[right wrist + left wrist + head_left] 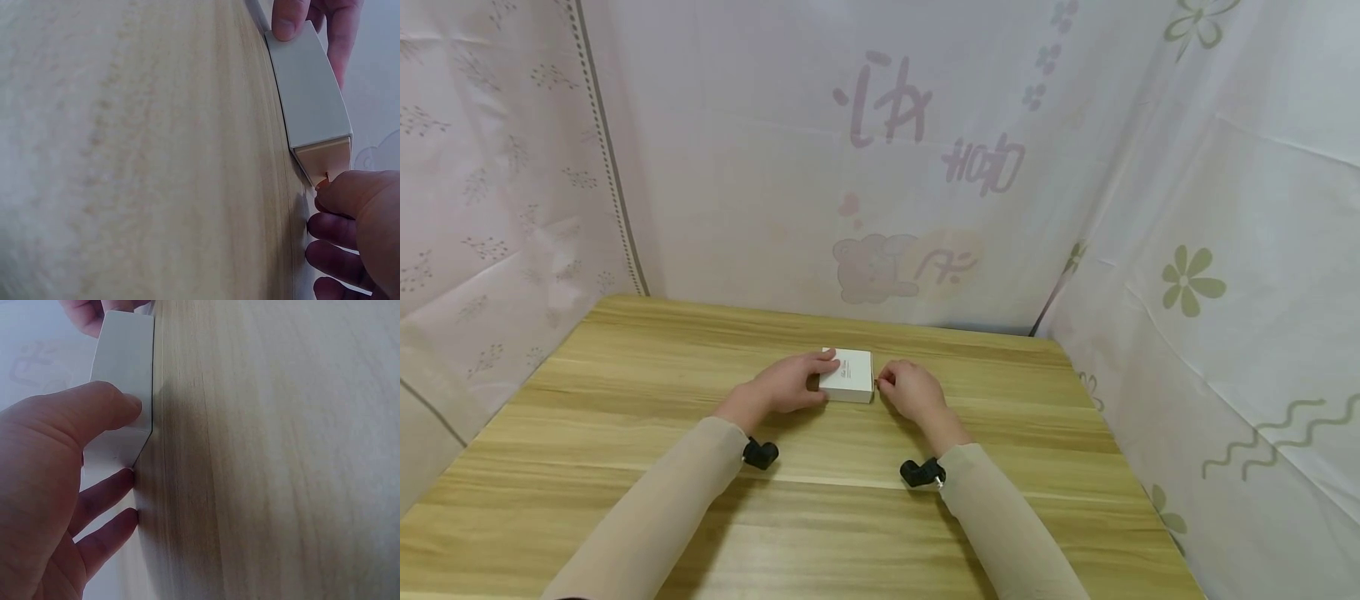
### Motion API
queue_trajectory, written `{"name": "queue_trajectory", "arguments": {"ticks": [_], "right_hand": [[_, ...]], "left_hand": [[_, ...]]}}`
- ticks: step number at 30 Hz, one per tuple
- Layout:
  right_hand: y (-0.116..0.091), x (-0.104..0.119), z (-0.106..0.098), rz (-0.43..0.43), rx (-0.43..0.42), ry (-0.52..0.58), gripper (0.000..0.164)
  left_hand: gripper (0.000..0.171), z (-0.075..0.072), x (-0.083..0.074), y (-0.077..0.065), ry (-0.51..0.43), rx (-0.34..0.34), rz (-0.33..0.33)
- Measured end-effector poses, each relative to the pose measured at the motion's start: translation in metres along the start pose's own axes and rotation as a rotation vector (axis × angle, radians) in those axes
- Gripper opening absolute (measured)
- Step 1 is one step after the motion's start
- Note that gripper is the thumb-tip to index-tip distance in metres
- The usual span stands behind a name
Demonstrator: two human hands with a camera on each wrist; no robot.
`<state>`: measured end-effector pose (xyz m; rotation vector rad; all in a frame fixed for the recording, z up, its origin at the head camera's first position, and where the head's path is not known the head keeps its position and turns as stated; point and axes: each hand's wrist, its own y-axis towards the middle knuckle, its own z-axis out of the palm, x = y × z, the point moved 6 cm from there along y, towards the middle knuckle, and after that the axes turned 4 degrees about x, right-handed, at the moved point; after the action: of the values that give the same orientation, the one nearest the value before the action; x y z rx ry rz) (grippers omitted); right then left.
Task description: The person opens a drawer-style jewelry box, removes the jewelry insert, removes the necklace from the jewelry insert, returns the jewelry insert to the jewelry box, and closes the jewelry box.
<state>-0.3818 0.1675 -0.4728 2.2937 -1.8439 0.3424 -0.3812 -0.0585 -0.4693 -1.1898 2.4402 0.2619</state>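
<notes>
reaching forward from the bottom of the head view, we see a beige left sleeve point(655, 500) and a beige right sleeve point(1003, 517) above a wood-grain tabletop point(835, 533). at each cuff we find a small black device point(921, 473). beyond them, our left hand point(786, 385) grips the left end of a small white box point(850, 385), thumb on its near side, fingertips on its printed top, while the lower fingers spread loosely towards the wood. our right hand point(916, 390), fingers curled, pinches a small orange tab point(323, 182) at the box's right end, where we see a tan end face point(325, 159) inside the white edges. the box lies flat on the tabletop's far half, between our hands. farther off, we see a pale back curtain point(737, 167) bearing a faded bear print point(868, 268).
</notes>
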Motion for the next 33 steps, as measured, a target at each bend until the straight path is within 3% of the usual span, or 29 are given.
{"name": "queue_trajectory", "arguments": {"ticks": [33], "right_hand": [[-0.0015, -0.0001, 0.0000, -0.014, -0.027, -0.027, 0.010]], "left_hand": [[0.067, 0.0015, 0.0002, -0.0007, -0.007, -0.012, -0.004]]}}
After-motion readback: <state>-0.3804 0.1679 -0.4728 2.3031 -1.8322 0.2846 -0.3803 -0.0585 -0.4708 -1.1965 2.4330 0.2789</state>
